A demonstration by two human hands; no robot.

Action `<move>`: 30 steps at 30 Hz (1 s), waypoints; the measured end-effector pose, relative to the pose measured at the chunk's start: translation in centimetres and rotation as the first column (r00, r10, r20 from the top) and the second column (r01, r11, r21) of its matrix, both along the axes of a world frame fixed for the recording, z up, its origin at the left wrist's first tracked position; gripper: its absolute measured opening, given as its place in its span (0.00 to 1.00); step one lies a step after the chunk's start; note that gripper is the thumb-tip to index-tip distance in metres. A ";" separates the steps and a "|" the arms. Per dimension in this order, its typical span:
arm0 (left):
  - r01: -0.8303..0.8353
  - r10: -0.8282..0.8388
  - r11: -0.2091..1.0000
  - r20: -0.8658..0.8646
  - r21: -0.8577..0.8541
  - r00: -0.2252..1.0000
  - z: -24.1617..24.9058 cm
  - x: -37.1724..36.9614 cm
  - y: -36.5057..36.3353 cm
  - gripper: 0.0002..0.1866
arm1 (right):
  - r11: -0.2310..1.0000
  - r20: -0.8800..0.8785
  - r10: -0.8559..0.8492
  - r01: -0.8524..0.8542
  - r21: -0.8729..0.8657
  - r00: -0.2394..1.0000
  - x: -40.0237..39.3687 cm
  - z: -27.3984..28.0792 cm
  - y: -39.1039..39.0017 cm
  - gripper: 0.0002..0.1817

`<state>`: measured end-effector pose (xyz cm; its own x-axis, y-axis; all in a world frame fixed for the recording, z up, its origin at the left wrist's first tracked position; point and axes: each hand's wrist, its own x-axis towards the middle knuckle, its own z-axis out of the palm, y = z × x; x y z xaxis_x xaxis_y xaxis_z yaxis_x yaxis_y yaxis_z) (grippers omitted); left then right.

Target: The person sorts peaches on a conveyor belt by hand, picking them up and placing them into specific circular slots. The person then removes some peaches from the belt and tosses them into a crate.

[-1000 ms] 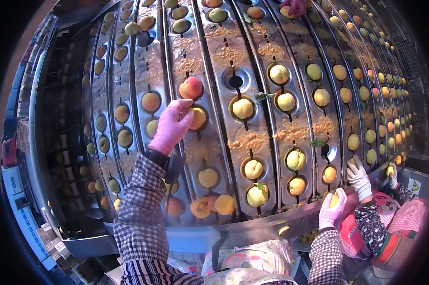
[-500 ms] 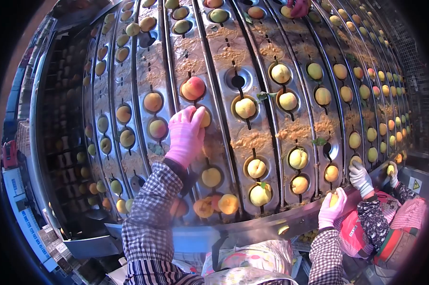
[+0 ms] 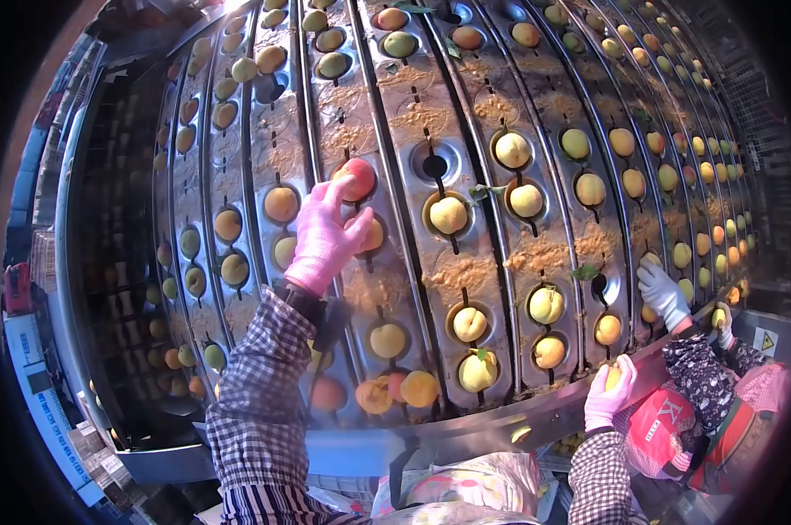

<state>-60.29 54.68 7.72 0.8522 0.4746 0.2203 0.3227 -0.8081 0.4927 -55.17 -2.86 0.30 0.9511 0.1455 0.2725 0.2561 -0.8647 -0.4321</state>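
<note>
My left hand (image 3: 327,234), in a pink glove, reaches over a metal tray conveyor (image 3: 404,96) with round cups. Its fingertips touch a red-yellow peach (image 3: 357,179) in an upper cup. The thumb stands apart, beside a yellow peach (image 3: 372,234) in the cup below, which the hand partly covers. My right hand (image 3: 609,395), also pink-gloved, is closed around a yellow peach (image 3: 613,378) at the conveyor's near edge. To the right of my left hand, another yellow peach (image 3: 448,214) sits in a cup below a vacant cup (image 3: 435,164).
Several peaches (image 3: 399,390) lie loose at the near edge. A co-worker's grey-gloved hand (image 3: 662,293) works over the trays at right; another gloved hand (image 3: 722,320) holds a fruit. A metal rail (image 3: 483,424) borders the front. Orange pulp (image 3: 461,276) smears the trays.
My left hand has shifted from the lower peach to the red one above, its fingers spreading. The trays have moved slightly. The co-worker's hand has moved up and left over the trays.
</note>
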 end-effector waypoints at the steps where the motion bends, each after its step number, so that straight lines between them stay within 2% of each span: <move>1: -0.054 0.052 0.998 0.063 0.034 0.997 0.2 0.5 0.8 0.30 | 1.000 0.005 0.000 0.000 0.000 1.000 0.0 0.0 0.0 0.20; 2: -0.081 0.077 0.987 0.037 0.140 0.996 -0.2 1.1 1.6 0.33 | 1.000 0.011 0.002 -0.002 0.000 1.000 0.0 -0.1 -0.1 0.20; 5: -0.076 0.132 0.955 -0.181 0.288 0.975 -1.2 2.5 2.7 0.36 | 1.000 0.014 0.002 -0.002 0.005 1.000 0.0 0.1 0.2 0.21; 6: -0.054 0.127 0.971 -0.311 0.231 0.942 -1.5 3.2 3.2 0.38 | 1.000 0.008 -0.003 0.002 0.013 1.000 -0.1 0.2 0.4 0.21; 9: -0.005 0.080 0.975 -0.329 0.220 0.941 -1.8 3.5 3.9 0.38 | 1.000 0.016 -0.001 0.000 0.017 1.000 0.0 0.1 0.2 0.20; 10: 0.083 0.026 0.948 -0.337 0.307 0.941 -1.5 3.4 4.1 0.37 | 1.000 0.020 -0.001 0.001 0.003 1.000 0.0 0.2 0.3 0.20; 13: 0.191 -0.011 0.898 -0.414 0.396 0.910 -1.0 3.6 3.7 0.37 | 1.000 0.011 -0.005 0.005 -0.006 1.000 0.0 0.2 0.6 0.19; 17: 0.147 0.015 0.931 -0.436 0.335 0.900 -2.3 4.0 4.3 0.42 | 1.000 0.014 -0.005 0.005 -0.015 1.000 0.1 0.0 0.3 0.21; 19: 0.102 0.035 0.960 -0.473 0.260 0.880 -1.4 4.0 3.9 0.42 | 0.999 0.030 0.013 -0.012 -0.031 0.999 0.2 -0.3 -0.1 0.21; 22: 0.076 -0.013 0.952 -0.209 0.295 0.978 -3.2 1.9 3.9 0.41 | 0.999 -0.012 -0.016 0.017 0.042 1.000 0.2 -1.4 -1.0 0.21; 23: 0.015 0.022 0.966 -0.140 0.257 0.990 -3.0 1.0 3.1 0.39 | 0.998 -0.006 -0.011 0.011 0.056 1.000 0.3 -1.5 -1.0 0.21; 25: -0.076 0.079 0.995 -0.055 0.060 0.995 -2.5 -1.5 1.5 0.36 | 0.998 -0.001 -0.015 0.015 0.062 1.000 0.2 -1.3 -0.8 0.21; 26: -0.063 0.063 0.998 0.088 0.004 0.994 -3.2 -3.2 0.8 0.33 | 0.998 -0.007 -0.018 0.019 0.067 1.000 0.1 -1.4 -0.8 0.21; 27: -0.094 0.097 0.995 0.110 -0.040 0.989 -3.3 -4.8 -0.2 0.30 | 0.997 -0.009 -0.022 0.022 0.072 1.000 0.2 -1.4 -0.8 0.21; 29: -0.151 0.208 0.932 0.145 -0.329 0.967 -3.1 -8.2 -3.0 0.29 | 0.999 0.008 -0.014 0.014 0.052 1.000 0.3 -1.4 -0.9 0.21; 30: -0.148 0.266 0.859 0.182 -0.489 0.947 -3.3 -9.9 -4.5 0.28 | 1.000 0.023 -0.002 0.001 0.026 1.000 0.4 -1.3 -0.9 0.21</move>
